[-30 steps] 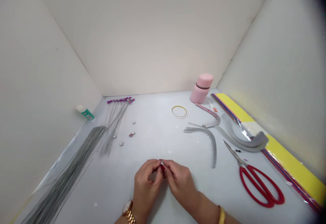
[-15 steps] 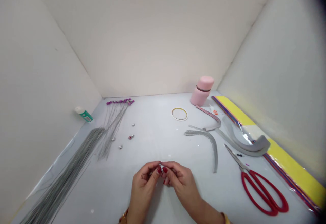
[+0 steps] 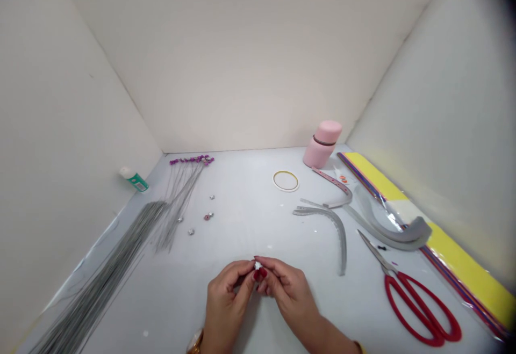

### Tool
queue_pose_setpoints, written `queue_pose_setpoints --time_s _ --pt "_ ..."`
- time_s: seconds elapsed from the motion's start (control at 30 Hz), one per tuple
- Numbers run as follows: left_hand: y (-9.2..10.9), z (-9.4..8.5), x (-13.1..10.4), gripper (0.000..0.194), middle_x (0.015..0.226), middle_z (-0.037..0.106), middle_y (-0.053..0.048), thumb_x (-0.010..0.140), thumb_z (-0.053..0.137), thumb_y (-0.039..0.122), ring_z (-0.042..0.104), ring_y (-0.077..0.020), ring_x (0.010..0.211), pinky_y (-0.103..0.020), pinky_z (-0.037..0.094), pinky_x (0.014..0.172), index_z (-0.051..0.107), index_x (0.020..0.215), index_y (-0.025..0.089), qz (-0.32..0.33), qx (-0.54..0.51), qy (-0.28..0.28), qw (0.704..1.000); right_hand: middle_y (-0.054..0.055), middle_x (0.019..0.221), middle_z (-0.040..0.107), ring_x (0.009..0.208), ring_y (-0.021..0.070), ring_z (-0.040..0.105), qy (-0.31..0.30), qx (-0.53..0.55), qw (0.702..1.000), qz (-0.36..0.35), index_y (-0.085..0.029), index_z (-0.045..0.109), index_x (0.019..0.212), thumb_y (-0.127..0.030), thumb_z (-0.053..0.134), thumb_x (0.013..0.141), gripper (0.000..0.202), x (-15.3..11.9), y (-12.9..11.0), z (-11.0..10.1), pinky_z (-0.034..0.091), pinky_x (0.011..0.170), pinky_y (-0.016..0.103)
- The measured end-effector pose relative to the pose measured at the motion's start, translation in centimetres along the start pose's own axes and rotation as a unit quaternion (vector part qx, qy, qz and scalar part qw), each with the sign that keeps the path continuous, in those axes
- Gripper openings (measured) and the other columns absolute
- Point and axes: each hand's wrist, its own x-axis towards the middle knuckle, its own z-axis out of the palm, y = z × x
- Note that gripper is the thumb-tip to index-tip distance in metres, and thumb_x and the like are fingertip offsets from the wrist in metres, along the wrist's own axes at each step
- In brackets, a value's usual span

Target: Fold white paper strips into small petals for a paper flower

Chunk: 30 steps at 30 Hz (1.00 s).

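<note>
At the near middle of the table, my left hand and my right hand meet fingertip to fingertip. Pinched between their thumbs and forefingers is a small silvery-white piece, mostly covered by the fingers, so its exact kind is unclear. It resembles the loose small silvery pieces lying to the left. Among those lies one reddish piece. Further left, thin grey wires with purple tips lie fanned out beside a thick bundle of bare grey wires.
A glue stick lies by the left wall. Toward the back are a tape ring and a pink bottle. Curled grey strips, red-handled scissors and packed coloured sheets occupy the right side. White walls enclose the table.
The thumbs have come together, and more of the silvery-white piece shows between the fingertips. Things on the table appear slightly shifted with the camera.
</note>
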Motion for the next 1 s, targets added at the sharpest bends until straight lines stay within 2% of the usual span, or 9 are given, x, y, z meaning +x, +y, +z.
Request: queue_pose_setpoints --time_s 0.4,0.53,0.73,1.0 --pt "0.29 -0.18 -0.04 0.016 0.081 0.070 -0.006 0.078 0.053 0.011 0.066 -0.0156 0.074 -0.022 0.053 0.066 0.065 0.087 0.017 0.111 0.075 0.016 0.991 0.005 0.073 0.064 0.060 0.0128 0.060 -0.018 -0.073 0.996 -0.052 -0.015 0.056 0.105 -0.021 0.039 0.087 0.025 -0.32 0.05 -0.21 0.050 0.058 0.023" --pt "0.28 -0.15 0.08 0.015 0.079 0.070 -0.005 0.079 0.052 0.012 0.066 -0.0152 0.072 -0.021 0.053 0.065 0.065 0.086 0.017 0.097 0.061 0.016 0.993 0.004 0.072 0.064 0.061 0.0126 0.060 -0.035 -0.058 0.997 -0.044 -0.017 0.055 0.107 -0.022 0.039 0.088 0.025 -0.42 0.07 -0.23 0.050 0.057 0.022" --pt "0.67 -0.06 0.19 0.014 0.076 0.069 -0.004 0.080 0.051 0.012 0.065 -0.0144 0.068 -0.021 0.052 0.062 0.064 0.085 0.017 0.090 0.061 0.009 0.994 0.003 0.071 0.064 0.061 0.0125 0.060 -0.021 -0.064 0.997 -0.032 -0.016 0.057 0.103 -0.022 0.040 0.087 0.023 -0.32 -0.14 -0.11 0.050 0.059 0.022" --pt "0.38 -0.02 0.03 0.014 0.075 0.070 -0.005 0.077 0.055 0.013 0.065 -0.0162 0.068 -0.023 0.052 0.065 0.066 0.083 0.018 0.106 0.121 0.012 0.987 0.003 0.067 0.064 0.056 0.0127 0.058 -0.011 -0.068 0.997 -0.020 -0.016 0.059 0.096 -0.024 0.043 0.086 0.021 -0.32 -0.77 -0.10 0.048 0.054 0.021"
